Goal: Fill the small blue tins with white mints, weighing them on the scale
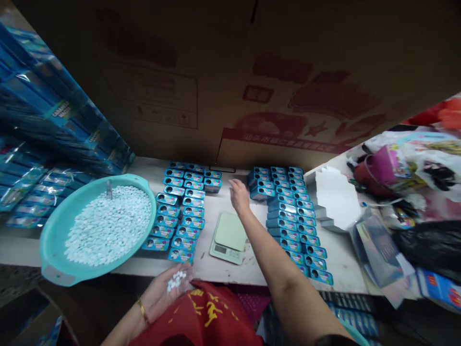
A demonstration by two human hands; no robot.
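My left hand (163, 290) is cupped palm-up at the table's near edge and holds a small heap of white tablets (176, 280). My right hand (239, 194) reaches forward over the table, fingers spread and empty, beside the right-hand group of small blue tins (293, 218). A second group of blue tins (182, 211) lies to the left in rows. Between the two groups sits a pale green digital scale (229, 237), just below my right hand. A teal basin (54, 235) full of white tablets (110, 223) stands at the left, with a small scoop stuck in them.
Large cardboard boxes (252, 81) wall off the back of the table. Stacked blue wrapped packs (43, 144) pile up at the left. A white folded carton tray (334, 197), plastic bags and clutter (414, 192) fill the right side. Red cloth (209, 312) covers my lap.
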